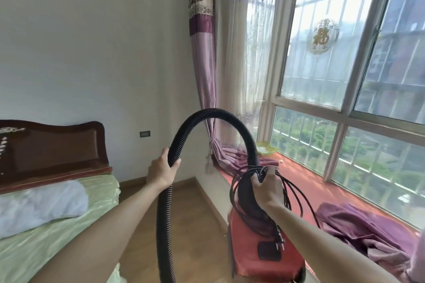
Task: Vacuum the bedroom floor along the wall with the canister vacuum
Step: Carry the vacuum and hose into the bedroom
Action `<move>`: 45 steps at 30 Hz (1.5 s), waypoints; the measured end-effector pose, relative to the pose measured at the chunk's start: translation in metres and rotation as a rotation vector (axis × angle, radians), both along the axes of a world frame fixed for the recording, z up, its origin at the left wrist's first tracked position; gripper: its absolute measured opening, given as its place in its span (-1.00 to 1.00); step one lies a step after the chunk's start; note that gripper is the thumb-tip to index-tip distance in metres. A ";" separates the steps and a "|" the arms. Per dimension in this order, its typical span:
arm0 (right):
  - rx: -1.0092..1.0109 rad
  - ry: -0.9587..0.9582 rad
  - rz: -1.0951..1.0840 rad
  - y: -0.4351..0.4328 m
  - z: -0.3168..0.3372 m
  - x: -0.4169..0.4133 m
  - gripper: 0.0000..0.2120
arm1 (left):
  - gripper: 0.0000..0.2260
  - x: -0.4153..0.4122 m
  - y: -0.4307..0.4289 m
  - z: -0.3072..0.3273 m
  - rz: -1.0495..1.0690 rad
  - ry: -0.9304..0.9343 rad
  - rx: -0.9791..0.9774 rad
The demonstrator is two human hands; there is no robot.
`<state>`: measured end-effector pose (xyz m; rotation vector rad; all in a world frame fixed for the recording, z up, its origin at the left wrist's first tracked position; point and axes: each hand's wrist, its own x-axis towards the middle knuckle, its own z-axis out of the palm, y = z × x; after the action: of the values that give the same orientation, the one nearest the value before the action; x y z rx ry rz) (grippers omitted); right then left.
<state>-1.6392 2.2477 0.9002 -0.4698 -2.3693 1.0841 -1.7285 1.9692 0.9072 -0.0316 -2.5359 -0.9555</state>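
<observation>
A red canister vacuum [255,257] hangs low at centre right, held up off the wooden floor [184,225]. My right hand [266,190] grips its black top handle together with loops of the black power cord [296,197]; the plug dangles against the red body. A black ribbed hose [207,115] arches up from the vacuum's front and drops past the lower edge. My left hand [162,169] grips the hose on its left side, just below the arch. The hose's nozzle end is out of view.
A bed [46,232] with green sheet, white pillow and dark headboard fills the lower left. The white wall [103,53] meets the floor ahead. A red bay-window sill [305,181] with bunched purple curtain fabric [368,234] runs along the right under a large window.
</observation>
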 end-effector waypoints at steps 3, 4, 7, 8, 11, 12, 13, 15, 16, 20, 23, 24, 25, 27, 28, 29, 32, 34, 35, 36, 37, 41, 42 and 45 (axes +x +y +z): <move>-0.004 -0.018 0.025 -0.004 0.001 -0.043 -0.75 | -0.65 -0.038 -0.009 -0.003 0.023 -0.016 0.017; -0.001 -0.022 0.034 -0.006 0.001 -0.057 -0.76 | -0.64 -0.050 -0.012 -0.004 0.030 -0.015 0.016; 0.006 -0.036 0.069 -0.012 0.001 -0.098 -0.75 | -0.64 -0.084 -0.020 -0.002 0.066 -0.006 0.005; 0.014 -0.039 0.074 -0.013 0.001 -0.110 -0.74 | -0.65 -0.093 -0.022 -0.001 0.081 -0.005 0.006; 0.022 -0.036 0.096 -0.019 0.005 -0.144 -0.75 | -0.64 -0.117 -0.030 -0.001 0.115 -0.016 -0.005; 0.019 -0.030 0.106 -0.021 0.006 -0.154 -0.76 | -0.63 -0.125 -0.033 -0.001 0.123 -0.019 -0.006; 0.018 -0.028 0.113 -0.023 0.007 -0.163 -0.75 | -0.62 -0.131 -0.037 0.000 0.130 -0.020 -0.006; 0.025 -0.029 0.126 -0.027 0.007 -0.183 -0.69 | -0.61 -0.144 -0.044 0.000 0.141 -0.020 -0.006; 0.027 -0.032 0.136 -0.029 0.007 -0.192 -0.70 | -0.61 -0.149 -0.047 0.000 0.146 -0.019 -0.007; 0.031 -0.046 0.182 -0.040 0.004 -0.229 -0.79 | -0.61 -0.170 -0.061 -0.002 0.190 -0.013 -0.013; 0.033 -0.048 0.215 -0.047 0.002 -0.261 -0.78 | -0.66 -0.188 -0.070 -0.005 0.225 -0.013 0.006; 0.036 -0.046 0.224 -0.050 0.001 -0.273 -0.77 | -0.66 -0.196 -0.073 -0.006 0.235 -0.015 0.009; 0.031 -0.047 0.236 -0.054 -0.001 -0.285 -0.77 | -0.66 -0.204 -0.075 -0.006 0.243 -0.017 0.013; 0.017 -0.059 0.265 -0.059 -0.005 -0.311 -0.78 | -0.64 -0.221 -0.079 -0.006 0.269 -0.018 0.028; 0.011 -0.067 0.279 -0.061 -0.008 -0.325 -0.78 | -0.61 -0.230 -0.080 -0.005 0.285 -0.021 0.031; 0.002 -0.071 0.292 -0.063 -0.011 -0.340 -0.78 | -0.59 -0.240 -0.081 -0.004 0.302 -0.023 0.028; -0.019 -0.080 0.330 -0.068 -0.013 -0.384 -0.79 | -0.55 -0.269 -0.083 0.001 0.354 -0.026 0.013; -0.026 -0.093 0.356 -0.072 -0.011 -0.410 -0.78 | -0.55 -0.288 -0.085 0.006 0.380 -0.026 -0.003; -0.027 -0.097 0.368 -0.073 -0.009 -0.422 -0.77 | -0.55 -0.297 -0.085 0.009 0.395 -0.025 -0.005; -0.028 -0.101 0.380 -0.074 -0.008 -0.433 -0.77 | -0.55 -0.306 -0.085 0.011 0.410 -0.021 -0.007; -0.028 -0.105 0.392 -0.076 -0.006 -0.443 -0.77 | -0.56 -0.315 -0.084 0.013 0.426 -0.018 -0.007; -0.009 -0.107 0.443 -0.083 -0.002 -0.478 -0.78 | -0.59 -0.342 -0.088 0.013 0.465 -0.019 -0.018; -0.002 -0.103 0.452 -0.085 -0.002 -0.486 -0.79 | -0.59 -0.347 -0.090 0.012 0.469 -0.021 -0.018; 0.008 -0.111 0.477 -0.090 -0.001 -0.505 -0.79 | -0.58 -0.362 -0.097 0.010 0.490 -0.025 -0.023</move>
<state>-2.1443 2.1572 0.8988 0.0507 -2.6580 1.2742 -2.0909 1.8721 0.9173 0.5701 -2.4027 -0.7287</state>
